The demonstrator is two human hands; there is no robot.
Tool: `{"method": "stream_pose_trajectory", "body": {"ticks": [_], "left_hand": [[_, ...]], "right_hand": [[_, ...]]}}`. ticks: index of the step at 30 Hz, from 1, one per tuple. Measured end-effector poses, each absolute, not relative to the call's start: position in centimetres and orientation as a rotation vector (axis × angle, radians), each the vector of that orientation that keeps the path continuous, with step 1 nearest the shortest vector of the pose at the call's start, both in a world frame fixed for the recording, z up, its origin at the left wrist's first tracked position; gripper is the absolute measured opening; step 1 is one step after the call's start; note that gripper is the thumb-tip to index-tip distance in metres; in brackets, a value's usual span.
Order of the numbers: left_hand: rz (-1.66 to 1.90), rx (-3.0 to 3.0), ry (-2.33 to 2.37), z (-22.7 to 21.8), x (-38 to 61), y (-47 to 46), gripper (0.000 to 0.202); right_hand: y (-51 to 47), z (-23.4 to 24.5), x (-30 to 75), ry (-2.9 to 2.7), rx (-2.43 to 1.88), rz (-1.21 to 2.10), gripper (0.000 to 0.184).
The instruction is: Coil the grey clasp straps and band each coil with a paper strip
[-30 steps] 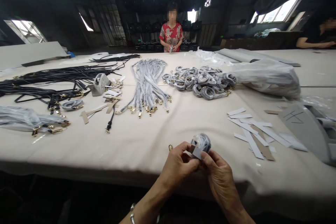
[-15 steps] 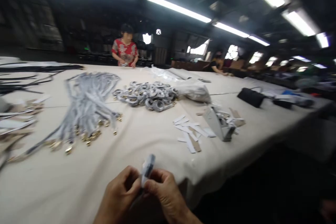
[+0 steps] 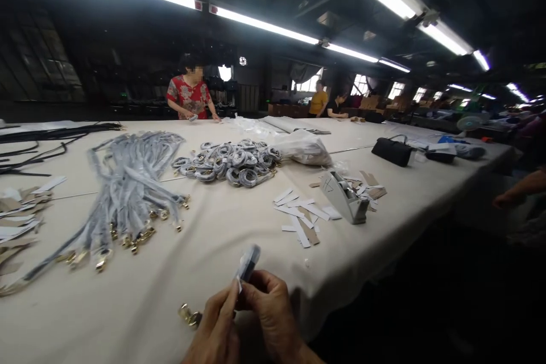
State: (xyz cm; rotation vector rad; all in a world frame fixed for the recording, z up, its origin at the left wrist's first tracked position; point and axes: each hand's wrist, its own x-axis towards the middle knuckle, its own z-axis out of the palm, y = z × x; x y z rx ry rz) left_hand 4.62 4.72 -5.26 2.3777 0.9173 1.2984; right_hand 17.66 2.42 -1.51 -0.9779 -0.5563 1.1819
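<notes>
Close to the table's front edge, my left hand (image 3: 218, 318) and my right hand (image 3: 275, 310) pinch a dark strap in clear wrap (image 3: 248, 261) between them. It looks coiled and seen edge-on; its upper end sticks up above my fingers. A small white piece shows at the fingertips; I cannot tell whether it is tape or card. Left of my left hand juts a gold clasp (image 3: 190, 315), whose link to the strap is hidden. Ahead lie a heap of coiled wrapped straps (image 3: 239, 162) and a bundle of long wrapped straps (image 3: 136, 182) with gold clasps.
A tape dispenser (image 3: 346, 199) stands at right among white and brown card strips (image 3: 301, 216). Beyond are a clear plastic bag (image 3: 302, 148) and a black bag (image 3: 390, 151). Black straps (image 3: 51, 136) lie far left. A person in red (image 3: 191, 94) works across the table; another's arm (image 3: 522, 187) shows at right.
The camera view has shifted, and another person in yellow now shows at the back. My left fingers have straightened along the strap. The gold clasp has come into sight beside my left hand.
</notes>
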Motion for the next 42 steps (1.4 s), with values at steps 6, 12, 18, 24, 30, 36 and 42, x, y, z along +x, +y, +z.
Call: {"method": "stream_pose_trajectory", "body": {"ticks": [6, 12, 18, 24, 30, 36, 42], "left_hand": [[1.225, 2.775, 1.081, -4.8, 4.5, 3.6, 0.067], [1.273, 2.601, 0.939, -3.3, 4.9, 3.9, 0.052], [1.114, 2.075, 1.011, -1.2, 4.5, 6.5, 0.018], [1.029, 1.88, 1.047, -1.1, 5.0, 7.9, 0.014], [1.159, 1.999, 1.014, -2.3, 5.9, 8.6, 0.008], [1.162, 2.143, 0.977, -2.6, 6.9, 8.6, 0.012], [1.004, 1.858, 1.045, -1.4, 6.8, 9.1, 0.034]], "right_hand": [[1.6, -2.2, 18.4, -0.564, -0.747, 1.378, 0.036], [1.5, -2.5, 18.5, -0.488, -0.844, 1.38, 0.023], [2.0, -2.8, 18.7, -0.651, -0.953, 1.278, 0.029], [3.2, -3.1, 18.5, -0.694, -0.968, 1.129, 0.03], [4.4, -5.4, 18.1, -0.564, -0.907, 1.111, 0.03], [4.1, -3.2, 20.4, -0.887, -1.036, 1.101, 0.032], [1.6, 1.5, 36.2, -0.923, -1.717, 0.168, 0.04]]}}
